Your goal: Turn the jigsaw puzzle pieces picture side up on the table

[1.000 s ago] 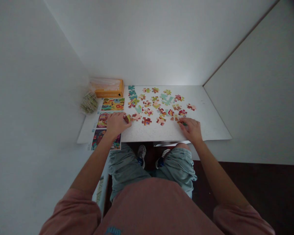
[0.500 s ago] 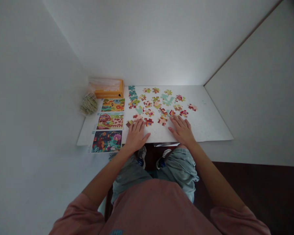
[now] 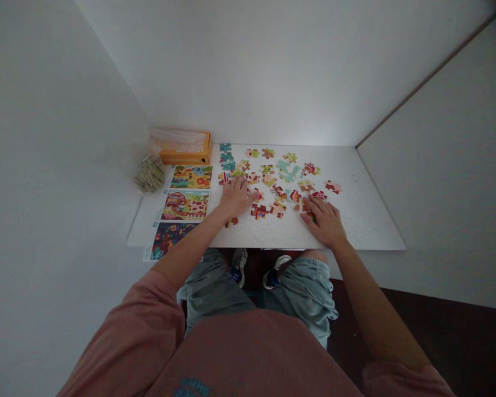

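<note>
Loose jigsaw pieces (image 3: 287, 171) lay scattered across the middle of a white worktop (image 3: 364, 220), near the centre of the frame. They were small, knobbed and brightly printed in red, orange, green and teal, most lying apart from each other. A short teal strip (image 3: 226, 156) of joined pieces sat at the upper left of the scatter.

The left hand (image 3: 235, 197) rested flat on the pieces at the left of the scatter, fingers spread and gripping nothing. One brown piece (image 3: 231, 222) lay just below it. The right hand (image 3: 324, 219) lay palm down at the lower right of the scatter, fingers loosely extended over a piece; whether it held that piece could not be told.

Left of the pieces, three picture cards (image 3: 185, 205) lay in a column. Above them stood an orange box (image 3: 184, 149), with a clear bag (image 3: 150, 173) of pieces to its left. Plain pale walls enclosed the worktop, and dark floor showed at the lower right.
</note>
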Tool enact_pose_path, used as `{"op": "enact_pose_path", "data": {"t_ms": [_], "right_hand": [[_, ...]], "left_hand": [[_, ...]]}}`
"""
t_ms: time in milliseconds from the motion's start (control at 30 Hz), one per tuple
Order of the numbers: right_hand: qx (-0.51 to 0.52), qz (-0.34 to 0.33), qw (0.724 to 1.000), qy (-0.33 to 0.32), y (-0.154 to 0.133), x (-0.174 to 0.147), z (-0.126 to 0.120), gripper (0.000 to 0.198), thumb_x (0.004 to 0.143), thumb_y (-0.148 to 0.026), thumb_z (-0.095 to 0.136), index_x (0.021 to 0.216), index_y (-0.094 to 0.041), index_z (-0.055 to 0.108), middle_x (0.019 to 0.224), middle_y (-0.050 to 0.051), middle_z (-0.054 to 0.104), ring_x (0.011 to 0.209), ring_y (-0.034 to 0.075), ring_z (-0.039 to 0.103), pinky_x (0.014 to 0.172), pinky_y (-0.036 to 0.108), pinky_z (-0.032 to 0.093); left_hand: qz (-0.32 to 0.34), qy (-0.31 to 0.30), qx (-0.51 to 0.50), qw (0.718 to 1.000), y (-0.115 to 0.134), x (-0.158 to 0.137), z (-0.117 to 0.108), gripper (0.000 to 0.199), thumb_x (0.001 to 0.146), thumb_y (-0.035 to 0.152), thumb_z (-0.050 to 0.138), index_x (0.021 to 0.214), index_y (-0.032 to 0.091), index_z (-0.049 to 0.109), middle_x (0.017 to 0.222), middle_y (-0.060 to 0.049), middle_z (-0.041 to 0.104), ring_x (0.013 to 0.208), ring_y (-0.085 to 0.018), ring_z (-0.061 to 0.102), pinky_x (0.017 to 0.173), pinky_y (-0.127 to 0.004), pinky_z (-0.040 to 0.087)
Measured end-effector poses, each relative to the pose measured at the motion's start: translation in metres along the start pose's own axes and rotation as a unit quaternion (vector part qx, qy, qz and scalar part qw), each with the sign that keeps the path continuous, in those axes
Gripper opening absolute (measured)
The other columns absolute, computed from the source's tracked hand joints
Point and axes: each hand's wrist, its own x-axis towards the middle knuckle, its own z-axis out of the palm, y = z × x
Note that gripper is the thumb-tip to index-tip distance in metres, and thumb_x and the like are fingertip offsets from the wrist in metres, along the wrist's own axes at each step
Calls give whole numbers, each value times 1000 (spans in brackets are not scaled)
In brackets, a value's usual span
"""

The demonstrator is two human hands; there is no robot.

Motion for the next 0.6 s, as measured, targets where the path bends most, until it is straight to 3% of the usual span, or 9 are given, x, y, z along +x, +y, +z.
{"op": "enact_pose_path", "data": {"t_ms": [100,200,400,600], "right_hand": [[10,-3,1000,0,1,1,0,41,78,-37,20,119,-34,13,122,-10,12,112,13,14,93,33,12],[15,-4,1000,-3,3,4,2,41,78,-36,21,119,-33,14,122,-9,13,111,13,16,93,33,14],[25,-6,1000,-1,4,7,5,42,77,-36,24,118,-35,15,121,-9,18,110,15,19,92,36,18],[35,-10,999,12,5,8,5,43,76,-35,28,118,-32,18,121,-7,21,109,16,21,92,37,20]], "left_hand": [[21,2,4,1000,5,-2,4,40,76,42,18,112,25,24,121,1,20,111,-16,12,92,-35,6],[12,23,18,1000,-7,7,3,37,76,41,20,110,27,25,119,2,24,109,-14,17,90,-33,9],[-73,69,57,993,-57,56,1,36,77,38,23,104,18,35,109,-7,33,100,-21,26,82,-39,16],[-88,78,65,991,-70,89,9,32,74,40,31,96,20,41,105,-7,35,95,-22,29,78,-39,20]]}}
